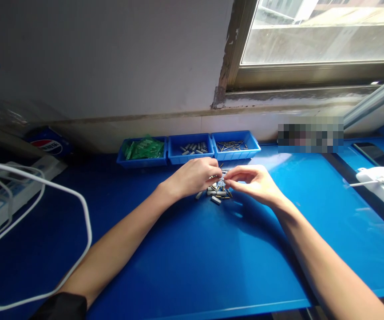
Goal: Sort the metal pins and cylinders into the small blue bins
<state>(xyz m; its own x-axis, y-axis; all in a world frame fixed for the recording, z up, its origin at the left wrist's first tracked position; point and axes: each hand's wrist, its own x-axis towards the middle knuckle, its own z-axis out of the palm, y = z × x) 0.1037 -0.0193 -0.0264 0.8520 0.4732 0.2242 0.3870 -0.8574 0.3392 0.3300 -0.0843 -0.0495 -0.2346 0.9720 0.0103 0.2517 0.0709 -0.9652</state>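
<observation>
My left hand [200, 176] and my right hand [255, 182] meet fingertip to fingertip over a pile of small metal parts [216, 193] on the blue table. Both are closed in a pinch. A thin piece shows between the fingertips, too small to name. Short silvery cylinders and thin brass-tipped pins lie mixed in the pile, partly hidden by my fingers. Just behind stand three blue bins: the left bin [141, 163] has a green plastic bag [145, 148], the middle bin [191, 156] has silvery cylinders, and the right bin [238, 154] has thin pins.
A white cable [87, 213] loops over the left side, crossing near my left forearm. A Pepsi bottle [48, 144] lies at the back left beside a white power strip [18, 195]. Another power strip [383, 189] and a dark phone-like slab [378, 155] are at right.
</observation>
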